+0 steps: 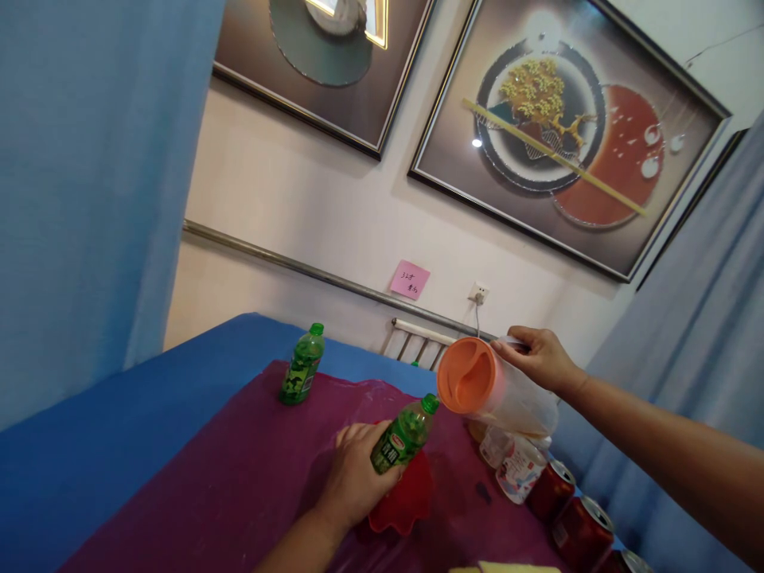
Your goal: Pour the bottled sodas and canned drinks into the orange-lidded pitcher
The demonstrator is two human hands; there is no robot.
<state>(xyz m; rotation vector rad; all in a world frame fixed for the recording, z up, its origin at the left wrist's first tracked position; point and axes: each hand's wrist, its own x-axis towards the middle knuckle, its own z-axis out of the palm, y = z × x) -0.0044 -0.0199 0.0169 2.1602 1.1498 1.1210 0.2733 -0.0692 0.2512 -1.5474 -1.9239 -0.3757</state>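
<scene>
The left hand [358,469] is closed around the body of a green plastic bottle with a printed label [403,439], held above a red scalloped-rim bowl [407,509] on the purple-covered desk [239,469]. The right hand [540,360] is closed on the handle of a translucent plastic jug [528,402], tipped on its side with its round orange lid [465,378] turned left, just beside the bottle top. From this angle it cannot be told whether the bottle is capped or liquid is passing. For a clean pour, bring the bottle nearer upright, align its neck with the jug's outlet, and tip gradually. Grip the bottle firmly without squeezing. Hold both over the bowl to catch drips, clear of the red metal cans [554,489] at right.
</scene>
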